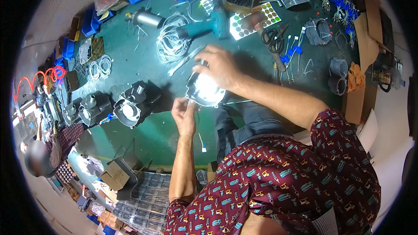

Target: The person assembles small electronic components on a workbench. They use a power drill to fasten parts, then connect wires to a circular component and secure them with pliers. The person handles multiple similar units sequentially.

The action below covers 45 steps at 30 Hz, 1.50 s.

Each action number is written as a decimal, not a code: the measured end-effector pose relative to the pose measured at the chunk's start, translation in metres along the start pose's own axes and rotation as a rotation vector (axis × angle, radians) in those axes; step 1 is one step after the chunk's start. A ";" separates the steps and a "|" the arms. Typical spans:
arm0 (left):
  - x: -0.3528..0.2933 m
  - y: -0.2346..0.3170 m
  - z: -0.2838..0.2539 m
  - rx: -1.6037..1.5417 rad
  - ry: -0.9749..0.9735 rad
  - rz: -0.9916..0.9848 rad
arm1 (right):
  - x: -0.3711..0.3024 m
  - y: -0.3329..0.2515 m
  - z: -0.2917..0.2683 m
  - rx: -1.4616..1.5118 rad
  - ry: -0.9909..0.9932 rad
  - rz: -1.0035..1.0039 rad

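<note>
A round metal motor housing [205, 95] with screw lugs round its rim is between my hands at the bench's near edge. Glare washes out its inside. At its lower left rim my left hand [185, 112] is closed, thumb and finger pinching the edge. From above, my right hand [220, 67] bends over the far rim with curled fingers, the fingertips close to a small post there. A thin cable with a white connector [203, 149] dangles below the housing, near my left hand.
Similar finned housings [129, 112] stand to the left. Beyond my hands lie a teal power drill [209, 27], coiled white cable [172, 43], a hammer [270, 45], black-handled scissors [273, 40] and a sticker sheet [254, 22]. A co-worker [56, 150] is at far left.
</note>
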<state>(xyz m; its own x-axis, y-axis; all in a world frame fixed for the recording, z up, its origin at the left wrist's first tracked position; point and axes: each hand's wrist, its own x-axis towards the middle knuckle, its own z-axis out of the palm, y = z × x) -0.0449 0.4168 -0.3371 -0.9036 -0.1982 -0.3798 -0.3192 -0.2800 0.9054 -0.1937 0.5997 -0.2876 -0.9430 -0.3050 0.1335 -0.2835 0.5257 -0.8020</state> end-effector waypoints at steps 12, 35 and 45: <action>-0.009 -0.002 0.008 0.176 0.053 0.134 | -0.002 0.000 0.004 0.010 -0.002 -0.044; -0.002 0.015 -0.005 -0.138 -0.081 -0.302 | -0.019 -0.005 -0.008 -0.003 0.066 -0.086; -0.006 0.009 -0.004 0.015 -0.059 -0.099 | -0.020 -0.002 -0.003 -0.013 -0.022 0.016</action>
<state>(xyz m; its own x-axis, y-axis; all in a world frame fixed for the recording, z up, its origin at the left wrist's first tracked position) -0.0411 0.4119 -0.3274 -0.8826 -0.1148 -0.4559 -0.4113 -0.2809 0.8671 -0.1749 0.6068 -0.2872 -0.9434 -0.3139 0.1073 -0.2705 0.5406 -0.7966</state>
